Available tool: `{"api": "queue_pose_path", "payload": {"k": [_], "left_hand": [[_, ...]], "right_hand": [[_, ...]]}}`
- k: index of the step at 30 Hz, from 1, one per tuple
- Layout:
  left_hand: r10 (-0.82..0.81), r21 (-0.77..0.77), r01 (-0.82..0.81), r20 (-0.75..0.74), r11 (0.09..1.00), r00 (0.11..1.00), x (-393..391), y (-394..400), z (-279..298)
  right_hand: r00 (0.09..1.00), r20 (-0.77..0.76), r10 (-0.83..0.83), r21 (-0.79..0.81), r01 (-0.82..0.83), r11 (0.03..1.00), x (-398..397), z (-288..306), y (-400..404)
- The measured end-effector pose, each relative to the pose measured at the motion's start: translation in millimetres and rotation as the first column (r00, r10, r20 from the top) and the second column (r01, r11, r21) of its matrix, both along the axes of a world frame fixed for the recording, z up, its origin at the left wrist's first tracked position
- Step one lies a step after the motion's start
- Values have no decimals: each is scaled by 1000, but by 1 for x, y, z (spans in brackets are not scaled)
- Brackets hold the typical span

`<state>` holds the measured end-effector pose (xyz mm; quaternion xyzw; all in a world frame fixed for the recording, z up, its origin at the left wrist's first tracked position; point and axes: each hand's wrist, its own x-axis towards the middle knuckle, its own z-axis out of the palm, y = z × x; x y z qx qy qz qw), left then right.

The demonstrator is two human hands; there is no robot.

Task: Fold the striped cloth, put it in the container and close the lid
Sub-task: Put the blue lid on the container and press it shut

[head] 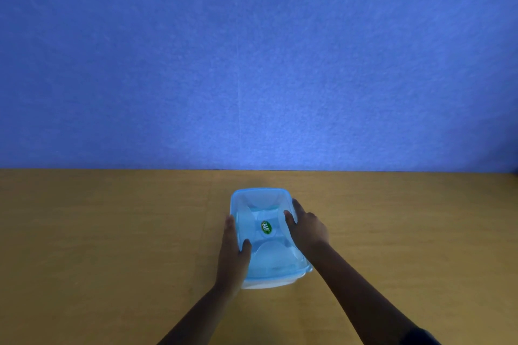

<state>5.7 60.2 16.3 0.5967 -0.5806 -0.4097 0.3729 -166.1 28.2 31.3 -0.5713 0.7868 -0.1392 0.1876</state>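
Fingers [230, 228] of our left hand [234, 256] and right hand [308, 228] clasp the lid [263, 256] by its long edges, thumbs pressing on top, we judge to seat it on the container [269, 285] on the table [112, 232]; cloth unseen, presumably inside.

1. The container [266, 284] sits on the table [112, 232], near its middle and just ahead of the person.
2. The lid [269, 258] lies on the container, with a sticker [266, 227] at its centre.
3. The left hand [234, 249] clasps the lid's left edge, thumb on top.
4. The right hand [307, 230] clasps the right edge, thumb on top — a little farther back than the left.
5. The wall [252, 64] stands behind the table.
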Motion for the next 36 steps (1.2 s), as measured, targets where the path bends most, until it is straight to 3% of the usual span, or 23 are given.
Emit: {"api": "queue_pose_path", "payload": {"k": [7, 14, 21, 26, 29, 31, 36], "left_hand": [[151, -8, -155, -167, 988, 974, -1, 3, -4], [143, -14, -149, -206, 989, 968, 2, 6, -5], [164, -31, -169, -130, 985, 978, 2, 7, -9], [353, 50, -353, 18, 934, 936, -1, 5, -21], [434, 146, -432, 25, 890, 901, -2, 5, -19], [408, 208, -415, 81, 886, 910, -3, 6, -20], [363, 193, -389, 160, 901, 918, -1, 5, -27]], "right_hand": [[988, 132, -79, -139, 97, 985, 8, -11, 18], [973, 191, -133, -131, 160, 978, 15, -16, 27], [954, 245, -171, -109, 202, 973, 15, -17, 30], [949, 237, -207, -46, 223, 974, 15, -18, 30], [933, 278, -228, -19, 243, 970, 15, -17, 29], [924, 294, -244, 2, 254, 967, 13, -18, 29], [919, 322, -229, 11, 238, 971, 13, -22, 28]]}}
